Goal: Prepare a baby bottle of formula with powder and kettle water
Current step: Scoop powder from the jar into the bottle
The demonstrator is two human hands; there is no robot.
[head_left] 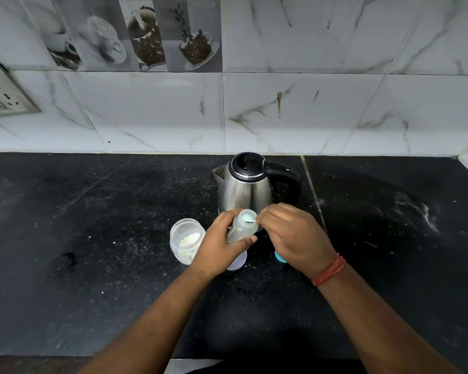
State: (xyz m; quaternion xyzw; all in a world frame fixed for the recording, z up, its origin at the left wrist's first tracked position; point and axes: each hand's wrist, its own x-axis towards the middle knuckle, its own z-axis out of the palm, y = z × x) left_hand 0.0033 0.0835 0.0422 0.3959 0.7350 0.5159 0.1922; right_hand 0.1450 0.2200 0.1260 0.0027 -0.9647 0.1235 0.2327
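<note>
Black stone surface (92, 238) carried kettle (245, 190) and powder jar (186, 240). Left hand (216, 247) clasped the tilted bottle (241, 226) mid-body; right hand (289, 233) pinched a spoon (250, 220) at its mouth. Light, likely slick plastic: hold the waist.

Black speckled stone countertop (97, 238) spreads out beneath and around the hands, a pale seam (312, 190) running back just right of them. Beyond them, white marble-look wall tiles (308, 112). Up and left, coffee-cup picture tiles (135, 36); far left, a switch and socket plate (3, 95).
</note>
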